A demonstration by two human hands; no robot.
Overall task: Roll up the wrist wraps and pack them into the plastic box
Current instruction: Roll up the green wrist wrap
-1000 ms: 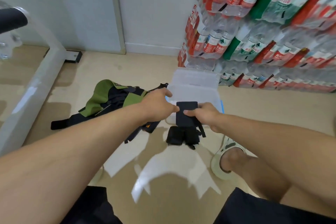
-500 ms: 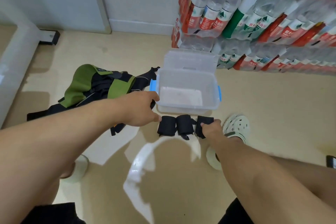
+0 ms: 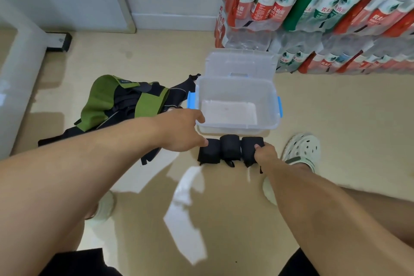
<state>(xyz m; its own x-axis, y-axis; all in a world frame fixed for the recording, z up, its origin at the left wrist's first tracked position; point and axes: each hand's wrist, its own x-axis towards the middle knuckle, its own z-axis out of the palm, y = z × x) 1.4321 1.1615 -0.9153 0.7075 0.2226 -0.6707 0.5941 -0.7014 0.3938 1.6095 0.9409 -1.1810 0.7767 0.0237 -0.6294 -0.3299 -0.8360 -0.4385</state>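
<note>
Three black rolled wrist wraps lie side by side on the floor just in front of the clear plastic box (image 3: 237,127): a left roll (image 3: 208,152), a middle roll (image 3: 230,147) and a right roll (image 3: 249,148). The box stands open and empty, with blue latches and its lid (image 3: 239,63) tilted up behind it. My right hand (image 3: 265,154) grips the right roll from its near side. My left hand (image 3: 183,132) hovers by the box's near left corner, its fingertips touching the left roll; its fingers look relaxed.
A green and black bag (image 3: 121,101) with loose straps lies on the floor left of the box. Shrink-wrapped packs of water bottles (image 3: 324,13) are stacked behind and to the right. My foot in a pale clog (image 3: 301,150) stands right of the rolls. A white frame leg (image 3: 24,56) runs along the left.
A second ago both hands held a wrap up over the box. It now lies as the right roll in the row, my right hand still on it; my left hand has let go.
</note>
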